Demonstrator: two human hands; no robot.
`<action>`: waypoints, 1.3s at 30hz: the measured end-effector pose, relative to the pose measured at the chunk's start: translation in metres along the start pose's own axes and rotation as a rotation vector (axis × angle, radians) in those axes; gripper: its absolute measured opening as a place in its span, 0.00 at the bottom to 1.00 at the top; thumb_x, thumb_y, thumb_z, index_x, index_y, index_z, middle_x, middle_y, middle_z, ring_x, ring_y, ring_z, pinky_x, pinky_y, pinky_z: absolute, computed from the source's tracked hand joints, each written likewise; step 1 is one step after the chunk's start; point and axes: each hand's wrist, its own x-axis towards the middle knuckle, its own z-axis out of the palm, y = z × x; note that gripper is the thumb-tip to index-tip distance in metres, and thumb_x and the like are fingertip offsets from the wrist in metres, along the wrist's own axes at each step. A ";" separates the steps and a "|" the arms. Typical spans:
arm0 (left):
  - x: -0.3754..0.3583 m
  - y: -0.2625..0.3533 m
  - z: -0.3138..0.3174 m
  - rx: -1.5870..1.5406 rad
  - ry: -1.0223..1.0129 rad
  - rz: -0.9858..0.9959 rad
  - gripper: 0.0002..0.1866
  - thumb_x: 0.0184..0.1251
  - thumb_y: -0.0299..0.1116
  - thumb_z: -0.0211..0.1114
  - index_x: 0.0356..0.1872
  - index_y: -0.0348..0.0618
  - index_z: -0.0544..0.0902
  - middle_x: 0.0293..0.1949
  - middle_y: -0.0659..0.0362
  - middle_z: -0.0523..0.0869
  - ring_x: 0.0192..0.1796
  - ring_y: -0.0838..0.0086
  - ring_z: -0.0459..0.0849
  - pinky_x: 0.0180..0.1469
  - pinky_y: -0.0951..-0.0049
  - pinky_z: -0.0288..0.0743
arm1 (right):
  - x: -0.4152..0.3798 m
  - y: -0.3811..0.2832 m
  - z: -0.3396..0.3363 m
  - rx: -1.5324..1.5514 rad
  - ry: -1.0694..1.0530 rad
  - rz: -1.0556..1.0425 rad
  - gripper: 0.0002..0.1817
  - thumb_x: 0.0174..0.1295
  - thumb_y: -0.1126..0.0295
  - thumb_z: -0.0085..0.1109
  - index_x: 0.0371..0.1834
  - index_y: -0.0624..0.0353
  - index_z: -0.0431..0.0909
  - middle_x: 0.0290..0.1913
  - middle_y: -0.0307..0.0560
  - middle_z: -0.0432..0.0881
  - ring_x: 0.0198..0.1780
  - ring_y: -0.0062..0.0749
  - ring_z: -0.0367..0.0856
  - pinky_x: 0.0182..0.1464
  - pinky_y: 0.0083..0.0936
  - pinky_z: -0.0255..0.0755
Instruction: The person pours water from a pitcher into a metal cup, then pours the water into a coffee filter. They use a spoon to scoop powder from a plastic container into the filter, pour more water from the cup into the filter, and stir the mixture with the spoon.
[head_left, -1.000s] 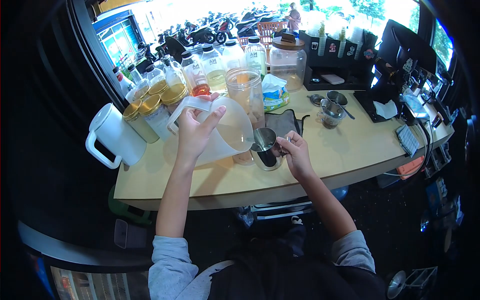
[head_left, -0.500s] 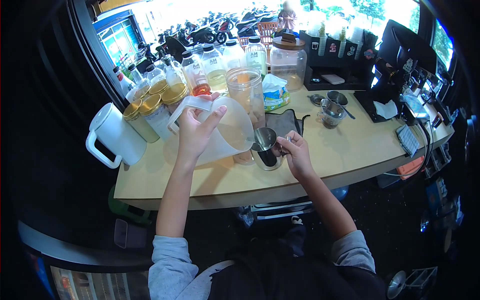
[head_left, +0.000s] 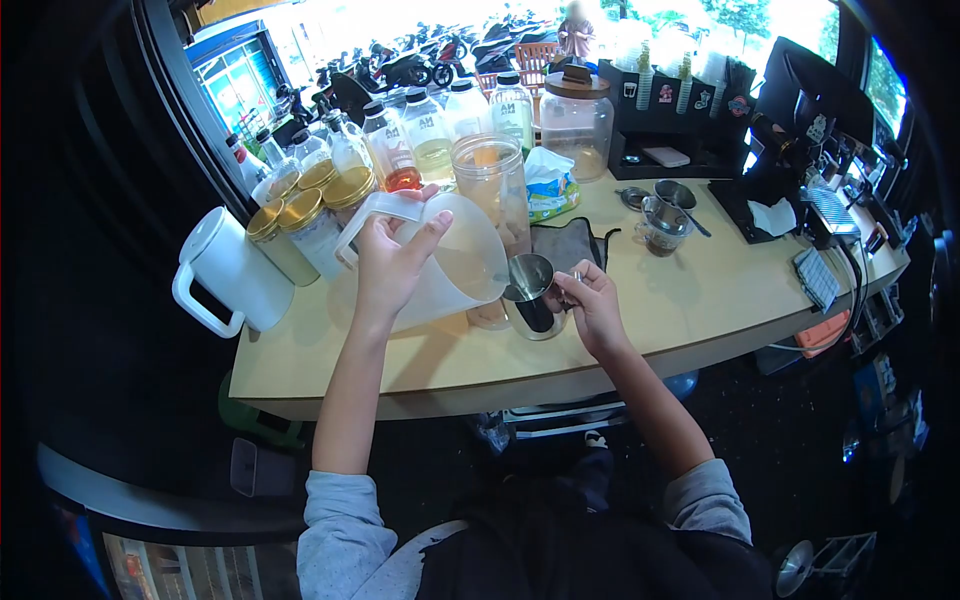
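Observation:
My left hand is closed around the handle of a translucent plastic pitcher, which is tipped to the right. The pitcher's lip is right at the rim of a small metal measuring cup. Pinched by its handle, that cup is in my right hand, its mouth facing up. Just under the cup shows a shiny silver item with a dark face, partly covered. Behind the pitcher stands a tall clear plastic jar with brownish contents.
A white lidded jug, gold-lidded jars and several bottles line the left and back of the counter. Rightward are a tissue pack, grey cloth, glass cup and monitor. A person is outside.

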 end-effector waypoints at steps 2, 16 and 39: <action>0.000 -0.001 0.000 -0.001 0.002 0.005 0.18 0.58 0.30 0.68 0.46 0.35 0.73 0.53 0.45 0.79 0.55 0.69 0.78 0.56 0.70 0.73 | -0.001 -0.001 0.002 -0.012 0.003 -0.007 0.11 0.60 0.78 0.59 0.24 0.55 0.67 0.26 0.40 0.79 0.27 0.17 0.74 0.32 0.14 0.67; 0.001 -0.003 -0.001 0.006 0.001 0.020 0.18 0.58 0.30 0.69 0.46 0.35 0.73 0.53 0.45 0.79 0.56 0.68 0.77 0.58 0.69 0.72 | 0.001 0.001 -0.002 0.009 0.006 0.018 0.11 0.60 0.78 0.59 0.24 0.55 0.68 0.26 0.39 0.79 0.28 0.17 0.75 0.34 0.15 0.69; 0.002 0.000 -0.010 -0.105 0.046 0.034 0.17 0.58 0.28 0.69 0.46 0.36 0.74 0.52 0.46 0.80 0.53 0.71 0.79 0.57 0.72 0.72 | 0.001 0.000 0.012 0.092 0.007 -0.007 0.12 0.60 0.78 0.59 0.24 0.54 0.67 0.27 0.39 0.79 0.29 0.17 0.75 0.35 0.14 0.67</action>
